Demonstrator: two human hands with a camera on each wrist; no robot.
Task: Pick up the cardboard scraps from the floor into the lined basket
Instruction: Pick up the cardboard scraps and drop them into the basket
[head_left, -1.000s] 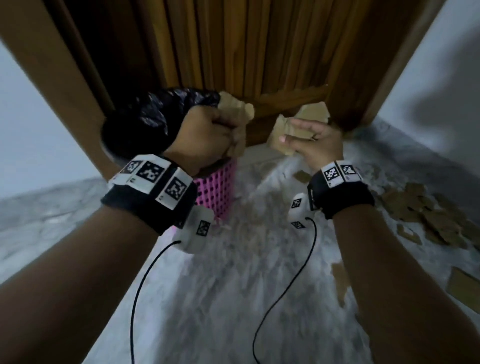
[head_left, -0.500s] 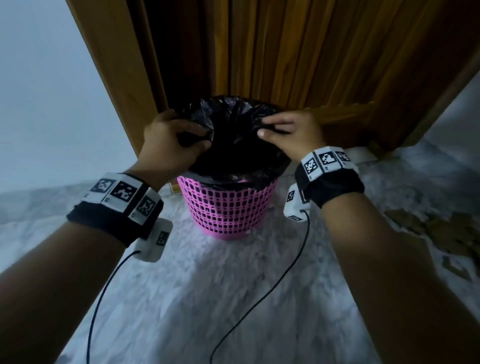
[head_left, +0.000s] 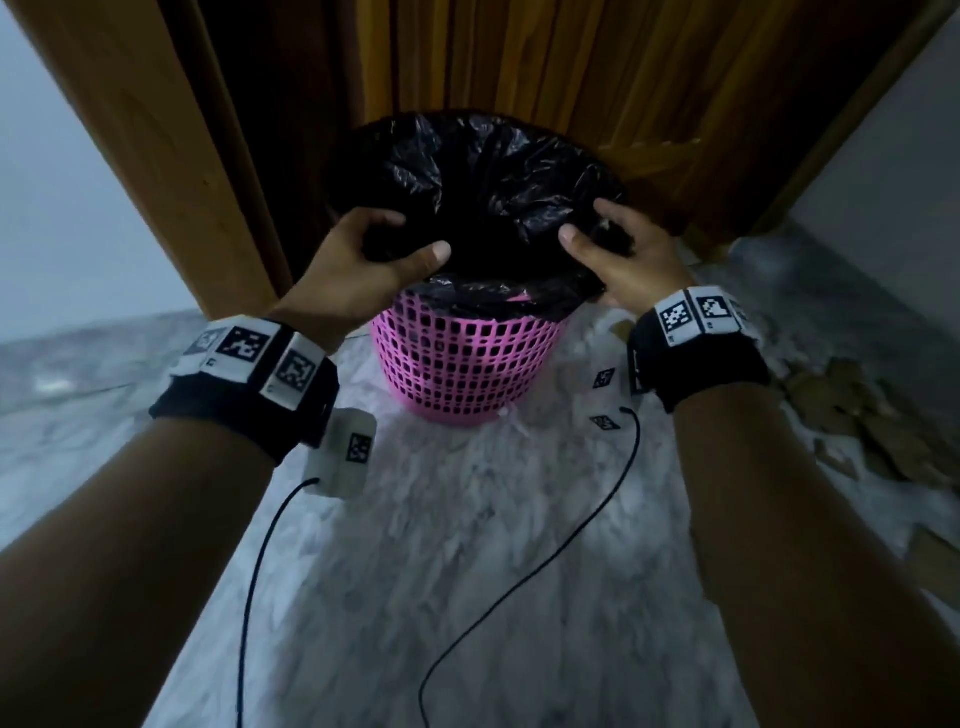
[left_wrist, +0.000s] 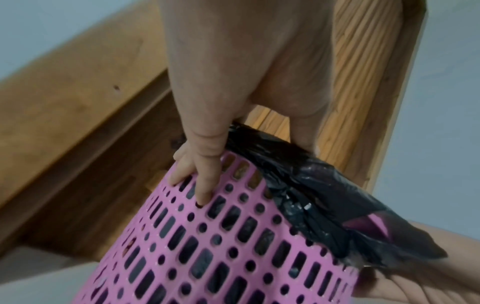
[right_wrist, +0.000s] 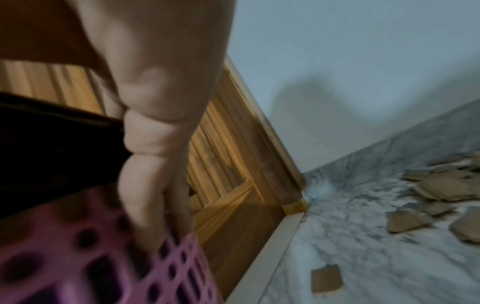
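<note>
The pink perforated basket (head_left: 467, 364) stands on the marble floor against a wooden door, lined with a black plastic bag (head_left: 493, 171). My left hand (head_left: 405, 236) grips its near left rim: the thumb lies over the liner, and in the left wrist view the fingers (left_wrist: 202, 185) reach down the pink wall (left_wrist: 233, 246). My right hand (head_left: 592, 228) grips the near right rim the same way, its fingers (right_wrist: 145, 205) on the outside of the basket (right_wrist: 78, 257). Neither hand holds cardboard. Several cardboard scraps (head_left: 852, 410) lie on the floor to the right (right_wrist: 441, 185).
The wooden door (head_left: 571, 62) and its frame rise just behind the basket, with pale walls on both sides. A single scrap (right_wrist: 326, 280) lies near the door sill. Two black cables (head_left: 519, 587) hang from my wrists over the floor.
A second ago each hand held cardboard scraps above the basket. The scraps are gone from both hands, which came down onto the rim and now grip its near sides.
</note>
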